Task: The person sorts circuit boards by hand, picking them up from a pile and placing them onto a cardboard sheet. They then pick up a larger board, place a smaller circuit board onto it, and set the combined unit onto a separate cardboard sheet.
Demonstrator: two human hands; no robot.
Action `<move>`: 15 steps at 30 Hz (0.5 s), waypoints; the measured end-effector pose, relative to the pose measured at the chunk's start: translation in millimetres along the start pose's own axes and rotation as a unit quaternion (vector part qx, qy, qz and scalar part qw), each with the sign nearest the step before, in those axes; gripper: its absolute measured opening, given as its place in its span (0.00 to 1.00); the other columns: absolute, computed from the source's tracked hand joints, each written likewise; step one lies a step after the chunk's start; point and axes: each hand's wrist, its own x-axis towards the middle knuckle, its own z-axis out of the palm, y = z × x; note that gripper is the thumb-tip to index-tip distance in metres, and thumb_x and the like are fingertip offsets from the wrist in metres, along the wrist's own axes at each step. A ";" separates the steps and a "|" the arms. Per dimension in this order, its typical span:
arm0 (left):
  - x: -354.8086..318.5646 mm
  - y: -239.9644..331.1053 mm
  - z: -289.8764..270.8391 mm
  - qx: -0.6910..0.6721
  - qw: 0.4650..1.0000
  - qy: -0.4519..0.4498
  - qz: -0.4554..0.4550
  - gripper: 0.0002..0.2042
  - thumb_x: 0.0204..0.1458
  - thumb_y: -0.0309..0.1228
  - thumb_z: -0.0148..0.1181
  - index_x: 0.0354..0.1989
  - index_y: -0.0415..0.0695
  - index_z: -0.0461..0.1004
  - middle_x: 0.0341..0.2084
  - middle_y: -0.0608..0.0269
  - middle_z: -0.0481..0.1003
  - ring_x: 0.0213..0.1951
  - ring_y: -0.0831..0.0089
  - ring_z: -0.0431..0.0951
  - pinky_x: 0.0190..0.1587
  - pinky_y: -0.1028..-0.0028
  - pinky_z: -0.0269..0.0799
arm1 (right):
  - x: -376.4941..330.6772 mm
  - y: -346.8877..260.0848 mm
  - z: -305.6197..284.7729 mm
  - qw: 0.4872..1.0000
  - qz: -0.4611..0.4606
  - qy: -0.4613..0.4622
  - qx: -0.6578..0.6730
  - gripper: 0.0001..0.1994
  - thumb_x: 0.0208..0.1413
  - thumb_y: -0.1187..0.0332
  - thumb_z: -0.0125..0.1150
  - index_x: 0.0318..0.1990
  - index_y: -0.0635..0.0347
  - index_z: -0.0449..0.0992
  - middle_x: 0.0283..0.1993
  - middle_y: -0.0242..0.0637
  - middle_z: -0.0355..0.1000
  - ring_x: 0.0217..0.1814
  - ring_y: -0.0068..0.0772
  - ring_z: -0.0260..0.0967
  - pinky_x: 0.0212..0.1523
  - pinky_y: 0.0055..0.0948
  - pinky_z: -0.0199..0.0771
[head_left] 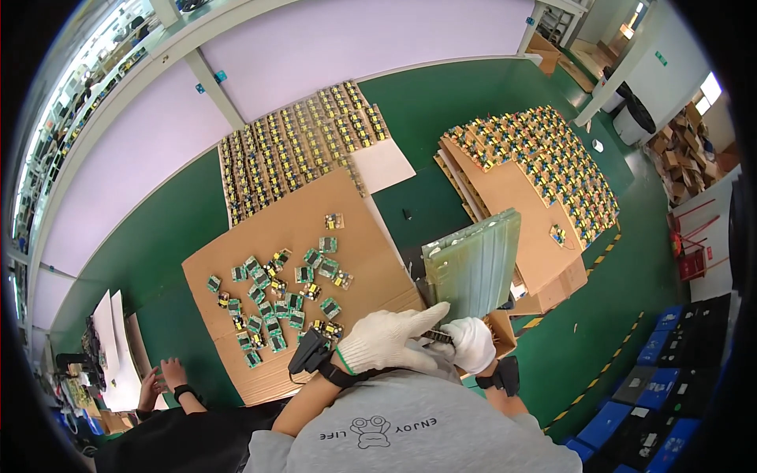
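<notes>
My left hand [386, 339], in a white knitted glove with a green cuff edge, reaches rightward with its index finger and thumb apart. Close by, my right hand [471, 344], also gloved in white, has its fingers curled round a small circuit board [438, 337]. That board is partly hidden between the hands, and I cannot tell whether the left fingers touch it. Just beyond them stands a greenish translucent panel or stack of sheets [477, 264], upright and tilted. Left of my hands, several loose green circuit boards [272, 307] lie scattered on a brown cardboard sheet [229, 264].
Rows of yellow-and-black circuit boards [284, 146] cover a sheet farther back. More boards [552, 165] fill a cardboard-topped stack on the right. Blue and black crates [631, 402] stand at lower right. At lower left are another person's hands [169, 374]. An open cardboard box [501, 331] sits beside my right hand.
</notes>
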 end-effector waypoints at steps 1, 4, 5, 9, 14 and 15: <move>-0.8 0.6 1.0 0.016 1.000 -0.001 -0.004 0.42 0.37 0.57 0.62 0.60 0.48 0.57 0.37 0.50 0.74 0.36 0.51 0.76 0.37 0.62 0.71 | 3.6 0.6 -4.9 0.999 0.004 -0.050 -0.002 0.14 0.41 0.57 0.66 0.30 0.54 0.72 0.24 0.33 0.67 0.26 0.39 0.66 0.26 0.36 0.64; -0.2 9.3 -2.2 0.087 0.995 0.017 -0.048 0.43 0.37 0.58 0.61 0.61 0.48 0.56 0.38 0.49 0.74 0.38 0.50 0.76 0.39 0.60 0.71 | 13.0 -3.3 -11.0 0.991 -0.026 -0.115 -0.063 0.13 0.40 0.57 0.66 0.27 0.54 0.72 0.21 0.34 0.66 0.25 0.40 0.65 0.25 0.37 0.63; 0.8 11.0 -3.5 0.086 0.995 0.016 -0.047 0.43 0.37 0.58 0.61 0.61 0.48 0.56 0.38 0.49 0.74 0.38 0.50 0.76 0.39 0.60 0.71 | 13.6 -3.1 -11.6 0.973 -0.056 -0.194 -0.108 0.13 0.40 0.57 0.66 0.27 0.54 0.73 0.21 0.34 0.66 0.25 0.40 0.65 0.25 0.37 0.64; -1.6 1.4 -7.5 0.075 0.984 0.161 -0.026 0.36 0.44 0.49 0.61 0.59 0.44 0.57 0.42 0.48 0.73 0.41 0.52 0.76 0.42 0.61 0.71 | -0.1 2.0 -1.3 0.976 0.116 0.184 -0.007 0.07 0.47 0.66 0.58 0.29 0.59 0.71 0.24 0.38 0.67 0.29 0.43 0.66 0.31 0.37 0.66; -7.6 -20.3 -0.8 -0.057 0.944 0.321 -0.046 0.22 0.50 0.31 0.55 0.53 0.36 0.65 0.40 0.48 0.75 0.39 0.60 0.77 0.42 0.69 0.71 | 0.9 40.6 33.7 0.927 0.253 0.278 -0.013 0.13 0.52 0.62 0.58 0.35 0.63 0.67 0.28 0.48 0.67 0.31 0.54 0.65 0.34 0.43 0.65; -8.9 -23.2 0.3 -0.048 0.944 0.322 -0.060 0.21 0.50 0.31 0.55 0.53 0.35 0.66 0.40 0.48 0.75 0.40 0.60 0.77 0.42 0.69 0.71 | 5.4 37.9 38.2 0.915 0.270 0.299 0.001 0.13 0.52 0.62 0.58 0.34 0.63 0.67 0.28 0.49 0.67 0.30 0.55 0.65 0.33 0.44 0.64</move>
